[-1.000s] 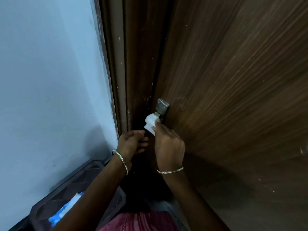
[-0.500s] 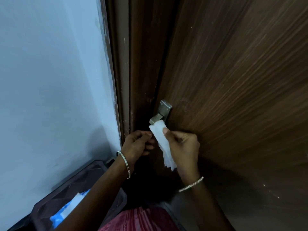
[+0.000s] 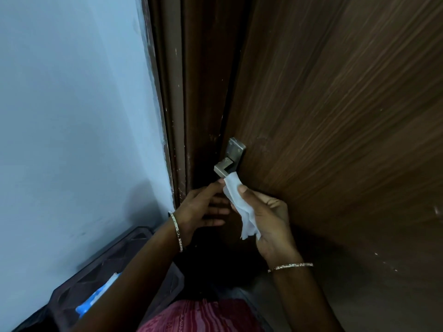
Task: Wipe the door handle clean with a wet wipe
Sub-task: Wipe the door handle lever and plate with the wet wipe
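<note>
A metal door handle (image 3: 224,167) with its back plate (image 3: 236,149) sticks out of the brown wooden door (image 3: 335,116) near the door's left edge. A white wet wipe (image 3: 239,202) hangs unfolded just below the handle, its top end touching the lever's tip. My right hand (image 3: 268,219) grips the wipe, thumb pressed on its upper part. My left hand (image 3: 203,207) is beside it on the left, fingertips pinching the wipe's top corner, other fingers loosely spread.
A pale blue wall (image 3: 72,116) fills the left side, meeting the dark brown door frame (image 3: 182,92). Low at the left stands a dark plastic stool or crate (image 3: 100,271) with a blue and white wipe packet (image 3: 98,295) on it. Red patterned clothing (image 3: 203,315) shows at the bottom.
The wipe was bunched on the handle; my right hand pulled it down off the lever and turned palm up, letting it unfold. My left hand's fingertips rose to the wipe's top.
</note>
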Motion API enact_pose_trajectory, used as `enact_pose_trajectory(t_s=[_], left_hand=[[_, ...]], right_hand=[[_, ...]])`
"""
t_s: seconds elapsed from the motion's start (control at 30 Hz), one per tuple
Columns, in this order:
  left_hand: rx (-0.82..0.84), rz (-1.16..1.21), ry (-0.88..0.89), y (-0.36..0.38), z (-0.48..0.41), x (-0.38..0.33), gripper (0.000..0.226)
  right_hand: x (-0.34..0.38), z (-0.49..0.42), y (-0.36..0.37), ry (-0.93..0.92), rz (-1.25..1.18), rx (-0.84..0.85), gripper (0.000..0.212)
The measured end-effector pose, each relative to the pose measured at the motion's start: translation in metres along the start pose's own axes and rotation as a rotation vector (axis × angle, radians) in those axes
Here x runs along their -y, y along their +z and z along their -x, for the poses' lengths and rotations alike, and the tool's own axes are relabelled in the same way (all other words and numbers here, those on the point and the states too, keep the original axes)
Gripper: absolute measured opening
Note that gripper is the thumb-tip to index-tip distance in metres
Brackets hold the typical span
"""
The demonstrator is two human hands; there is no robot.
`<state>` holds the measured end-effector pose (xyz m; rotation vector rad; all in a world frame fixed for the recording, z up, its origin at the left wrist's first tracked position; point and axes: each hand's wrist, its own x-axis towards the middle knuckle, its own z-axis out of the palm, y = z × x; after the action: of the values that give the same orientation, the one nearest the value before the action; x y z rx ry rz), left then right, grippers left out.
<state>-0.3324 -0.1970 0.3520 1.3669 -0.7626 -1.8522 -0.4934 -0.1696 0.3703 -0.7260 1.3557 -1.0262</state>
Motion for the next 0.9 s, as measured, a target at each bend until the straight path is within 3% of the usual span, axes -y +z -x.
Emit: enact_pose_trajectory(t_s=[0.1, 0.2, 0.27, 0.4, 0.53, 0.63, 0.73, 0.9], left_hand=[[0.08, 0.017, 0.01, 0.007, 0.002, 0.003, 0.033], [0.003, 0.072, 0.062, 0.014, 0.004, 0.006, 0.007], [-0.055, 0.149, 0.03, 0.014, 0.004, 0.009, 0.013], [-0.001, 0.326, -0.106, 0.007, 0.005, 0.008, 0.011], [-0.003, 0.446, -0.086, -0.006, 0.006, -0.005, 0.014], [-0.085, 0.499, 0.06, -0.013, 0.007, -0.016, 0.014], [-0.25, 0.428, 0.346, -0.01, 0.005, -0.019, 0.013], [-0.524, -0.322, 0.837, 0.005, -0.012, 0.0, 0.006]], right_hand=[[-0.001, -0.003, 0.005, -0.2, 0.076, -0.136, 0.013], [-0.005, -0.004, 0.008, -0.252, 0.196, -0.191, 0.015], [-0.003, -0.002, 0.002, -0.266, 0.219, -0.189, 0.021], [0.004, -0.001, -0.005, -0.263, 0.322, -0.173, 0.036], [0.006, 0.004, -0.006, -0.339, 0.369, -0.17, 0.018], [0.01, 0.005, 0.0, -0.431, 0.412, -0.165, 0.011], [0.009, 0.001, 0.007, -0.489, 0.54, -0.16, 0.018], [0.005, -0.005, 0.009, -0.523, 0.581, -0.208, 0.022]])
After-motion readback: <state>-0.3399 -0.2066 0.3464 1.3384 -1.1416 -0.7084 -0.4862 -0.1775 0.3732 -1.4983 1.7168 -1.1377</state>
